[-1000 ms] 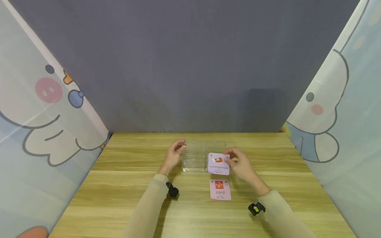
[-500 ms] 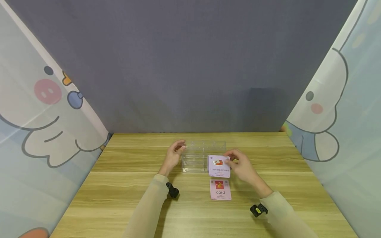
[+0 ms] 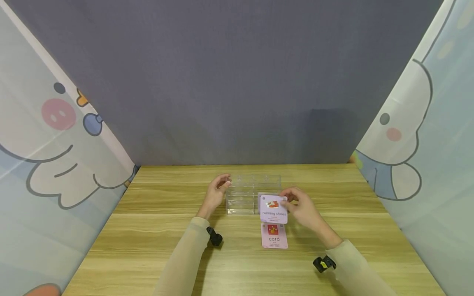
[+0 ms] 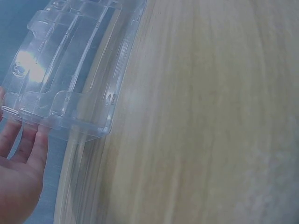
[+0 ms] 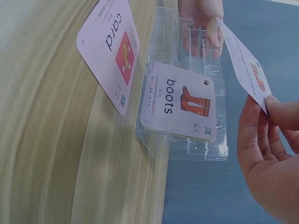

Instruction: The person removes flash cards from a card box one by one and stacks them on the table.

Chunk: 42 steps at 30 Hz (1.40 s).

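Pinching the "running shoes" card (image 3: 273, 210) by its right edge, the right hand (image 3: 301, 209) has its thumb in front and its fingers behind, holding the card up just before the right half of the clear holder (image 3: 240, 202). That holder stands in the far half of the worktop (image 3: 129, 246), about midway between its left and right edges. The left hand (image 3: 214, 196) grips the holder's left end, thumb to the front and fingers behind, seemingly to steady it. Nearer the front edge, the "card" card (image 3: 274, 242) is on the worktop, its upper edge close to the bottom of the held one in the head view. From the right wrist, a "boots" card (image 5: 177, 102) shows in the holder, with a thin edge under it that suggests others.

The step in hand looks like moving single cards between holder and worktop; which direction, this moment alone leaves uncertain. The next move calls for a light, level pinch, clearance from the holder's front lip, and a steady left grip.
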Tool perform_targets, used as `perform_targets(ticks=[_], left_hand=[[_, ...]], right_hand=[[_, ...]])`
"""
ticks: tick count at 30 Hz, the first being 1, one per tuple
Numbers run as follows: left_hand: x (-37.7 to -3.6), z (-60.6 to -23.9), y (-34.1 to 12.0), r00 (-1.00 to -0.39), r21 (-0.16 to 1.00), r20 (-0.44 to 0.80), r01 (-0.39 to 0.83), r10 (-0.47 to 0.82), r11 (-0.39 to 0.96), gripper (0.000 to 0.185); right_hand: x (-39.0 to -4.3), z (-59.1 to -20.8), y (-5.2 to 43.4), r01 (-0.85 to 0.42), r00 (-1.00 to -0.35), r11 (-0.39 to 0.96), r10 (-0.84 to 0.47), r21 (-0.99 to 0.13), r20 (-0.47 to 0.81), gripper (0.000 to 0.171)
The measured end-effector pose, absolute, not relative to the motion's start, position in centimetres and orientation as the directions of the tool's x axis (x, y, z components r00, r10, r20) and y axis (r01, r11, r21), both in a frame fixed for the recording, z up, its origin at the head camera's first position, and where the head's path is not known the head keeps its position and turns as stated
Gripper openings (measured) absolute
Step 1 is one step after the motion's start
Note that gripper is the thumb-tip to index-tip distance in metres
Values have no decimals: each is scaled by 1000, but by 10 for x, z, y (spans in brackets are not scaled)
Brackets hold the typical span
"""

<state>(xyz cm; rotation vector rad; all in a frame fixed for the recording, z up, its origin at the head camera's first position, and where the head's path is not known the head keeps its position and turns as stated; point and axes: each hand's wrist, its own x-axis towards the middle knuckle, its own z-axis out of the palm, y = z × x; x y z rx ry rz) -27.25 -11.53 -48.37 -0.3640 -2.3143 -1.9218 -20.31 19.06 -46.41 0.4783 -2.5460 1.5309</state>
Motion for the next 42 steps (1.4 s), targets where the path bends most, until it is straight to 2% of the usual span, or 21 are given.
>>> perform_targets(ticks=[42], left_hand=[[-272, -484, -117, -966, 954, 228, 247, 122, 169, 30]], right_hand=[[-192, -470, 199, -277, -951, 403, -246, -873, 188, 20]])
